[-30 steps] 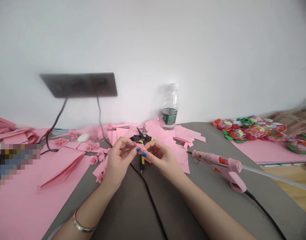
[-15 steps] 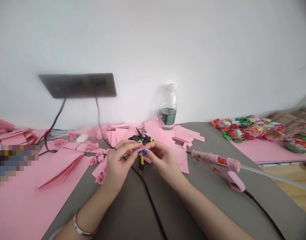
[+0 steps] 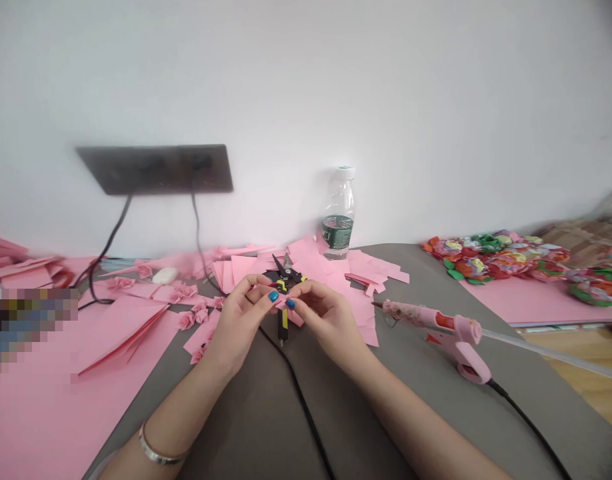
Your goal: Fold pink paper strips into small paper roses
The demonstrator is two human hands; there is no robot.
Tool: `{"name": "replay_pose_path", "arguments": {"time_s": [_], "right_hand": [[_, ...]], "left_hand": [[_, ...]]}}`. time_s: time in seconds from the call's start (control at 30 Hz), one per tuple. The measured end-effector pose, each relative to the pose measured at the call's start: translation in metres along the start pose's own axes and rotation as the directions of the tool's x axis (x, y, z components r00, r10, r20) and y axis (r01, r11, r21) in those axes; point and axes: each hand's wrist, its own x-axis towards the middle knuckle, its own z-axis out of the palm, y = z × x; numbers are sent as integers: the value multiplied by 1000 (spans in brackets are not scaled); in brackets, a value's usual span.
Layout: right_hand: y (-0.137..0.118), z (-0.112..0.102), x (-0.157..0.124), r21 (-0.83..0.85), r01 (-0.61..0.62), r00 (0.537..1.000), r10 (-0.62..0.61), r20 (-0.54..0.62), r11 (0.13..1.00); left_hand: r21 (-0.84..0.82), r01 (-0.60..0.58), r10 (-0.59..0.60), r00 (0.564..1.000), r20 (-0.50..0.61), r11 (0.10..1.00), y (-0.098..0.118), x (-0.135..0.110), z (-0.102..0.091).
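Observation:
Between my two hands is a small folded piece of pink paper (image 3: 282, 301), mostly hidden by the fingers. My left hand (image 3: 243, 320) pinches its left side with thumb and forefinger. From the other side my right hand (image 3: 326, 317) grips it the same way, the thumbs almost meeting. Just behind the hands lie black-and-yellow pliers (image 3: 283, 327), jaws pointing toward the wall. Pink paper pieces (image 3: 311, 257) are spread around them. Several folded pink paper flowers (image 3: 186, 320) sit to the left of my left hand.
A pink glue gun (image 3: 436, 327) with a clear stick lies at right, its cord trailing forward. A plastic bottle (image 3: 339, 230) stands by the wall. Colourful paper flowers (image 3: 506, 257) lie far right. A black cable (image 3: 299, 393) runs between my arms from the wall socket (image 3: 156, 170).
My left hand has turned slightly, so its thumb now lies over the pink paper and the forefinger has drawn back behind. My right hand has barely moved.

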Motion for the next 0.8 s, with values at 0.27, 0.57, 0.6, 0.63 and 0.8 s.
{"name": "replay_pose_path", "arguments": {"time_s": [0.27, 0.57, 0.6, 0.63, 0.8], "right_hand": [[2, -1, 0, -6, -35, 999, 35, 27, 999], [1, 0, 1, 10, -93, 995, 93, -26, 996], [0, 0, 1, 10, -88, 996, 89, -32, 996], [0, 0, 1, 8, -83, 996, 84, -37, 996], [-1, -1, 2, 13, -93, 995, 93, -44, 996]], "left_hand": [[52, 104, -105, 994, 23, 993, 0, 3, -2], [425, -235, 197, 972, 131, 874, -3, 0, -7], [456, -266, 221, 964, 151, 849, -3, -1, -7], [482, -289, 241, 957, 161, 827, -3, -1, -7], [549, -300, 282, 952, 121, 780, -4, -2, -6]]}}
